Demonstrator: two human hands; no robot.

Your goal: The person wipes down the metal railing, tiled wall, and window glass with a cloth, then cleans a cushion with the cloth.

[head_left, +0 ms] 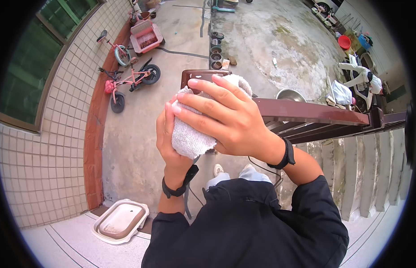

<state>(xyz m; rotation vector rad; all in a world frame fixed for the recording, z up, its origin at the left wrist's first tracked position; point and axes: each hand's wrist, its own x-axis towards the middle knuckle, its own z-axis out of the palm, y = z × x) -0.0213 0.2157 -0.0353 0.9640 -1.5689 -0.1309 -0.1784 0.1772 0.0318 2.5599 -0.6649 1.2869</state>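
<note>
A white towelling cloth [190, 139] is bunched over the end of a brown metal railing [315, 110], close in front of me. My right hand [230, 114] lies across the top of the cloth, its fingers curved over it and pressing it. From the left side my left hand [165, 134] cups the same cloth, its fingers upright and partly hidden behind the right fingers. Beyond my fingertips shows the railing's brown end post top [205, 73], with another fold of cloth at its right.
A metal bowl [290, 95] is behind the railing. Steps [346, 174] descend on the right. At lower left sits a white collapsible basin [121, 221]. Pink children's bikes [134, 80] stand along the tiled wall. Several plant pots [216, 57] line the yard, with a white chair [357, 76] farther right.
</note>
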